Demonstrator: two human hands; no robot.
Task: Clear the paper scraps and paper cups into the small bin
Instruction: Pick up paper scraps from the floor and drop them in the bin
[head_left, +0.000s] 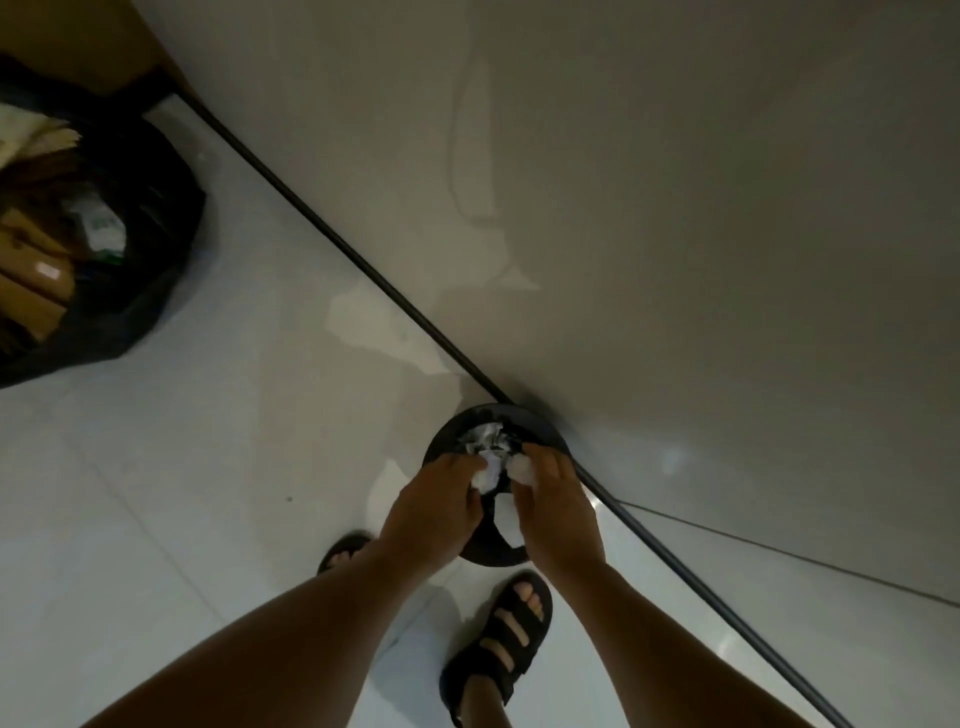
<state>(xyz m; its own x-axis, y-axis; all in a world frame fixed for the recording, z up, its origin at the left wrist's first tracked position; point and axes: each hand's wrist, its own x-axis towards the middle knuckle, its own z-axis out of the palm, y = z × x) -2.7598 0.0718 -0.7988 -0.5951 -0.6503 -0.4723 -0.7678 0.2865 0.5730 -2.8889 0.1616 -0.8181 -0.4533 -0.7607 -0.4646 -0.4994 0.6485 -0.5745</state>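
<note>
1. The left hand (431, 512) has its fingers curled tight around a crumpled white paper scrap (485, 475), and the paper bulges out past the fingertips.
2. The right hand (556, 514) does the same with a second scrap (521, 469), pinched at the fingertips. Neither hand is spread at all. The two scraps sit just beside each other, nearly touching.
3. Right under both grips is the small bin (543, 422), round and black, standing on the floor. Both scraps hang over its opening, above the rim rather than down inside.
4. Just past the fingertips, inside the bin, there's a heap of crumpled paper (485, 435), greyish-white and lower than the held scraps.
5. Between the two wrists there's a white patch (508, 526) over the bin's near side. I can't tell what it is.
6. Beyond the hands, the bin's far side sits right up against a black baseboard strip (337, 240), which runs diagonally along the foot of a grey wall (675, 208).
7. Back from the wrists, toward the person, are two feet in black sandals on pale floor tiles (156, 493). The right sandal (498, 639) is under the right forearm, and the left sandal (343, 550) peeks out beside the left wrist.
8. Well off to the left of the left hand is an open black rubbish bag (156, 234) with cardboard (36, 291) in it.
</note>
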